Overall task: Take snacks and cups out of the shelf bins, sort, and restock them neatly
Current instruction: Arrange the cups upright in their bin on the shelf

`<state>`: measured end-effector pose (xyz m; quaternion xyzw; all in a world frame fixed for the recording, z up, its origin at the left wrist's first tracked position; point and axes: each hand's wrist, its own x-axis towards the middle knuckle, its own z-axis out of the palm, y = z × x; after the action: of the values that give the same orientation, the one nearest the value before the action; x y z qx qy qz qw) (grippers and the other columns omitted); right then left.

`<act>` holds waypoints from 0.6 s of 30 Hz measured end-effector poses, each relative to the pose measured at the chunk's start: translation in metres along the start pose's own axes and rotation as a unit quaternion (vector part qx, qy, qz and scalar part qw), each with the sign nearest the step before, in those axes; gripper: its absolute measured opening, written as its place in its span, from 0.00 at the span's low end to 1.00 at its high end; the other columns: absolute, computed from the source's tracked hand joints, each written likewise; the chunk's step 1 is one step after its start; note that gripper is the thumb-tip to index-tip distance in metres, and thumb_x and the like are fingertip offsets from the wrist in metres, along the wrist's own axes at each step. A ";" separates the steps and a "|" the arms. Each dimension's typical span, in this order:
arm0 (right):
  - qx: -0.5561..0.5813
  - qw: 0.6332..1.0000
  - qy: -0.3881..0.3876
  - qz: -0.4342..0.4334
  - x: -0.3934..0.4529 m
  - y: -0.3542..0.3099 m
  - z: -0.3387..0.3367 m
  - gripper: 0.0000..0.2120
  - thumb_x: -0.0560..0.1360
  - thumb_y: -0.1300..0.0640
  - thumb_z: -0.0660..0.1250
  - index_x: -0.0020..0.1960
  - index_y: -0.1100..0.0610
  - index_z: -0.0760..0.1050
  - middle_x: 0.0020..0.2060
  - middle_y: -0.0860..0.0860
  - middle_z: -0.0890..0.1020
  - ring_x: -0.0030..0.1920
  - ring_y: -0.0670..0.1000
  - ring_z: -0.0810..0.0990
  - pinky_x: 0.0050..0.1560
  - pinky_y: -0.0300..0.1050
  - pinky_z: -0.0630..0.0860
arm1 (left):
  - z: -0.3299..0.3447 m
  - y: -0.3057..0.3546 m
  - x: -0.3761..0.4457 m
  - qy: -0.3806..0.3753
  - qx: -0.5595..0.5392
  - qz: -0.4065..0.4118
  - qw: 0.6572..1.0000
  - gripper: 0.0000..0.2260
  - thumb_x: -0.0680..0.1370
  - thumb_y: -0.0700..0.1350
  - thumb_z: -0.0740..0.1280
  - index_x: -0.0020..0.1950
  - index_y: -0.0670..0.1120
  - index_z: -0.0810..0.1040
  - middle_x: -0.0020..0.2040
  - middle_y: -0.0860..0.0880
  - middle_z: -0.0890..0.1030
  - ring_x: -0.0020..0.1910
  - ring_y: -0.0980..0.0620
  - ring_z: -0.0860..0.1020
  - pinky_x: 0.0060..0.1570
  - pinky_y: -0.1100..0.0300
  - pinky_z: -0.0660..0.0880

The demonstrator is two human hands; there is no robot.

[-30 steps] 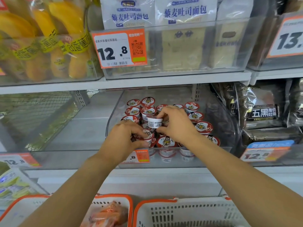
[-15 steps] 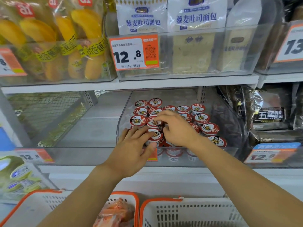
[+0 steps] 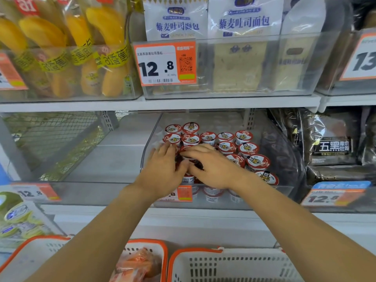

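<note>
Landmark: clear bin (image 3: 289, 159) w/ red-lidded cups (image 3: 257, 161), which sat mid lower shelf (image 3: 203, 212). Left of it on same shelf: another clear bin (image 3: 91, 190), nothing visible inside, price tag on front. Right of it: bin w/ dark bread bags (image 3: 333, 147). Upper shelf (image 3: 162, 103) ran above it; directly over sat bin of white toast bags (image 3: 244, 64), 12.8 tag (image 3: 165, 64) on front; up-left, bin of yellow banana-shaped cakes (image 3: 81, 64).

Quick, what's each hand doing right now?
Left hand: open, fingers resting on the cups.
Right hand: open, fingers flat over the cups.
</note>
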<state>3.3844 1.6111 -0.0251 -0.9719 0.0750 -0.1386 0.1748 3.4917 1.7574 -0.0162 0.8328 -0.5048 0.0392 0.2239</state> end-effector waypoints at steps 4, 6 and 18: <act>0.000 1.000 -0.002 0.014 0.000 0.005 -0.003 0.22 0.82 0.48 0.59 0.76 0.47 0.67 0.74 0.44 0.69 0.73 0.50 0.57 0.73 0.58 0.61 | 0.016 -0.013 0.010 -0.055 0.069 -0.013 0.996 0.41 0.74 0.68 0.37 0.72 0.44 0.68 0.70 0.44 0.72 0.72 0.43 0.66 0.73 0.44 0.61; 0.005 1.000 -0.006 0.007 0.001 0.004 -0.002 0.22 0.82 0.49 0.59 0.76 0.48 0.67 0.74 0.44 0.69 0.74 0.50 0.57 0.74 0.58 0.60 | 0.016 -0.015 0.012 -0.054 0.046 -0.024 0.997 0.41 0.74 0.69 0.39 0.72 0.44 0.68 0.70 0.43 0.71 0.72 0.43 0.65 0.72 0.44 0.63; 0.032 0.998 0.042 0.046 -0.010 0.001 -0.012 0.21 0.84 0.45 0.56 0.76 0.46 0.66 0.75 0.45 0.67 0.75 0.51 0.60 0.75 0.58 0.60 | -0.001 -0.001 -0.016 0.071 -0.029 0.010 0.997 0.19 0.83 0.54 0.59 0.65 0.42 0.73 0.62 0.45 0.75 0.64 0.46 0.71 0.63 0.51 0.70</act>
<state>3.3712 1.6083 -0.0173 -0.9547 0.1221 -0.1734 0.2090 3.4849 1.7712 -0.0199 0.8160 -0.4966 0.0858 0.2830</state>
